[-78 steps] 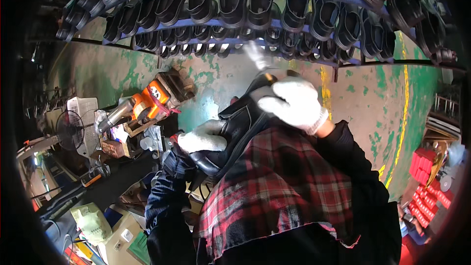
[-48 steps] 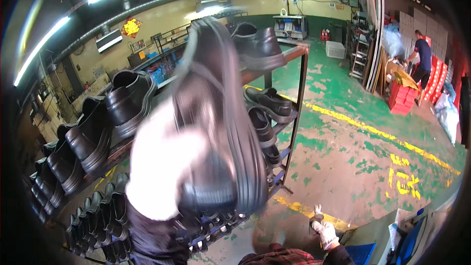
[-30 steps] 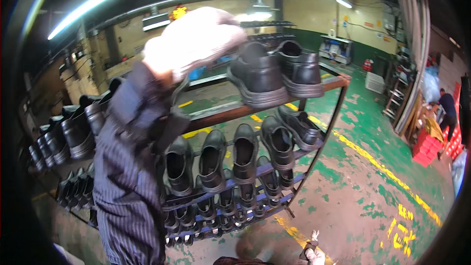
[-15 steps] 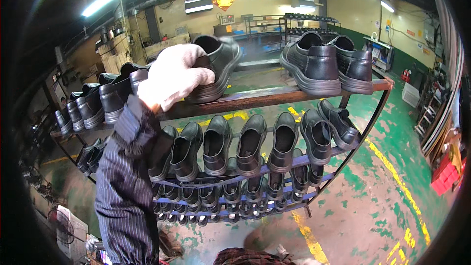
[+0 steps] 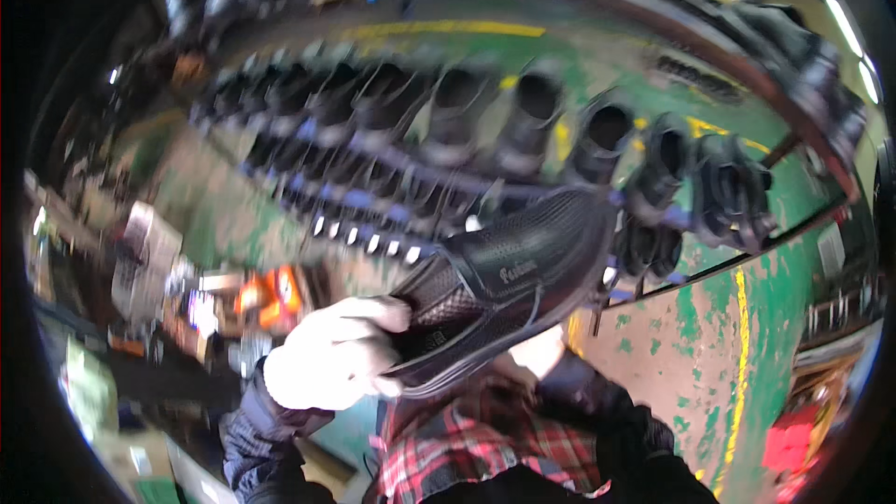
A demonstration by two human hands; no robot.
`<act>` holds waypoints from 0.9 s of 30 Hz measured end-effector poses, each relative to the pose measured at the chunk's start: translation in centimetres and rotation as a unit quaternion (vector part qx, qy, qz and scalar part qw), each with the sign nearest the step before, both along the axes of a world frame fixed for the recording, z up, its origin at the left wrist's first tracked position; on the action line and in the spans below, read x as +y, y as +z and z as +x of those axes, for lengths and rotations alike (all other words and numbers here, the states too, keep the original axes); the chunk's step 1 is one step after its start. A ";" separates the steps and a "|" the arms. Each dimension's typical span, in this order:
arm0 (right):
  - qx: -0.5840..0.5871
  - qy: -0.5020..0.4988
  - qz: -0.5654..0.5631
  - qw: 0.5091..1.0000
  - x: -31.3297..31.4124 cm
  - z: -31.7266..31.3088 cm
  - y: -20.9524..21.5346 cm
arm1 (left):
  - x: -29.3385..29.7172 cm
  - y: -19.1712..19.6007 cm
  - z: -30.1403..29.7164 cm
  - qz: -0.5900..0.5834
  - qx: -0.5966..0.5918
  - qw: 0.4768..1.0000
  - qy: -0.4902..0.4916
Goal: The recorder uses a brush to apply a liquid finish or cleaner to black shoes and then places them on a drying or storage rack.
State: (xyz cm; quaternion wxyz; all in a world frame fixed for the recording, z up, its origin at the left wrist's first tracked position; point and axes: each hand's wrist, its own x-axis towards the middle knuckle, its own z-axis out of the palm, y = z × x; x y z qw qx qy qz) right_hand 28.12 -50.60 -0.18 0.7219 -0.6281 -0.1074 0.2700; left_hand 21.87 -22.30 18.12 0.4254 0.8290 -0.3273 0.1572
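A black slip-on shoe [image 5: 523, 257] with a perforated upper is held up in front of my body, toe pointing to the upper right. My left hand [image 5: 327, 359], in a white glove, is closed on the shoe's heel end, fingers at the opening. Behind the shoe's lower side shows part of my right hand [image 5: 539, 351], also pale. Its fingers are hidden by the shoe, so whether it grips the shoe does not show. Beyond the shoe, rows of similar black shoes [image 5: 537, 121] stand on a rack, blurred by motion.
The rack's top rail [image 5: 709, 37] curves across the upper right, with more shoes on it. Lower blue rails [image 5: 439, 168] carry further rows. A red box [image 5: 791, 437] sits at the far right; orange items [image 5: 273, 297] lie at the left. Yellow lines mark the green, worn floor [image 5: 667, 341].
My left hand has brought a shoe from the rack's top down in front of my body. My right hand has come into view behind the shoe. The view has tilted downward.
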 end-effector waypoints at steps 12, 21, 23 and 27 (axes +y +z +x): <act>0.114 0.235 -0.062 0.963 -16.5 -1.0 -6.9 | 0.0 -19.4 -19.9 -0.307 0.236 0.864 0.321; 0.066 0.288 -0.059 0.954 14.8 1.1 -7.5 | 2.8 -16.9 -21.0 -0.769 0.212 0.486 0.356; 0.037 0.275 -0.070 0.958 19.4 1.1 -6.1 | 4.6 -16.7 -21.2 -0.787 0.262 0.462 0.312; 0.010 0.303 -0.060 0.951 30.5 0.8 -7.3 | 8.5 -17.8 -24.5 -0.723 0.442 0.447 0.288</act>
